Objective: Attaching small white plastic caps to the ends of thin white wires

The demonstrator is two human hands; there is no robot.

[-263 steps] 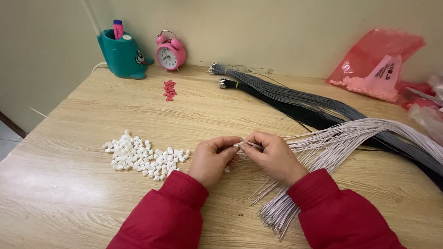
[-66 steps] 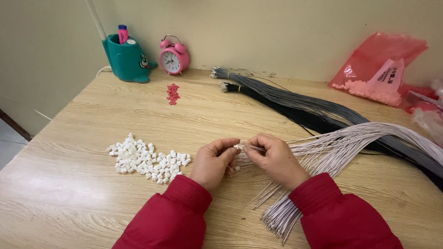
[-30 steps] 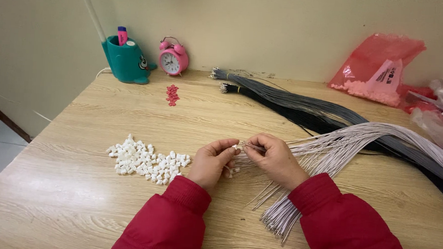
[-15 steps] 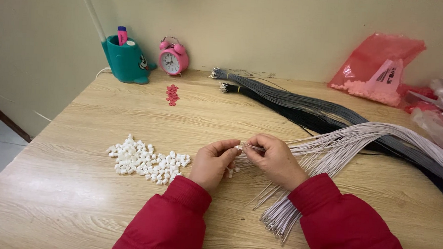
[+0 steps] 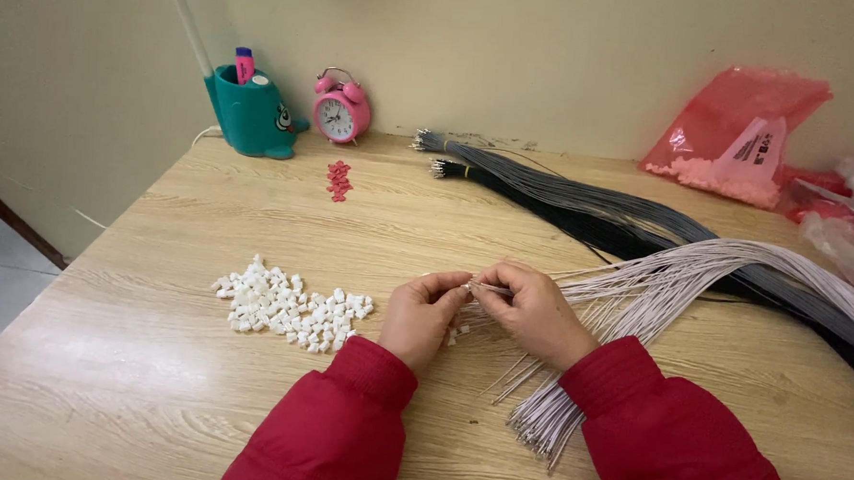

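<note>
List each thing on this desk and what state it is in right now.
Left hand: fingertips pinched at a small white piece.
Right hand: pinching one thin white wire.
Bundle of white wires: loose, fanned across the wooden table.
Grey and black wire bundles: lying flat.
Pile of small white plastic connectors: heaped.
Pink twin-bell alarm clock: upright.
Red plastic bag: slumped against the wall.

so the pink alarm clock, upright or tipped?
Upright. The alarm clock stands with its dial facing forward and bells on top, beside the teal pen holder.
</note>
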